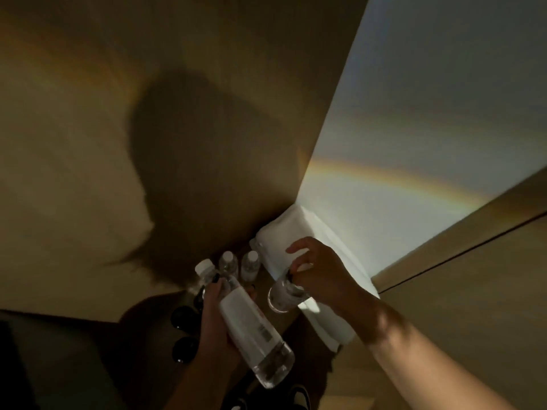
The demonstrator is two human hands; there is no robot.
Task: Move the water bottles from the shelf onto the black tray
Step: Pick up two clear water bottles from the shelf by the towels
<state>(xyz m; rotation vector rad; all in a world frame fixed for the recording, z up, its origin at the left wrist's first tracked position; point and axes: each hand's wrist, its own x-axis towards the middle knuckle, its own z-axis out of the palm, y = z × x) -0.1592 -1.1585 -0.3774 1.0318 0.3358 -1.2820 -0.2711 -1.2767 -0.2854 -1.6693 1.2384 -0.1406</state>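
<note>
My left hand (214, 324) grips a clear water bottle with a white label (251, 327), tilted with its base toward me. A second bottle (285, 294) is held near its top by my right hand (319, 270), its round base facing the camera. Two small capped bottles (228, 263) (250, 264) stand upright on the brown shelf (275, 321) behind them. Another white-capped bottle (204, 270) sits just left of my left hand. The black tray is out of view.
A folded white towel stack (325, 241) lies on the shelf's right side against the pale wall. Dark round objects (183, 318) sit below left. Wooden panels enclose the shelf on the left and right. Shoes (299, 395) show at the bottom.
</note>
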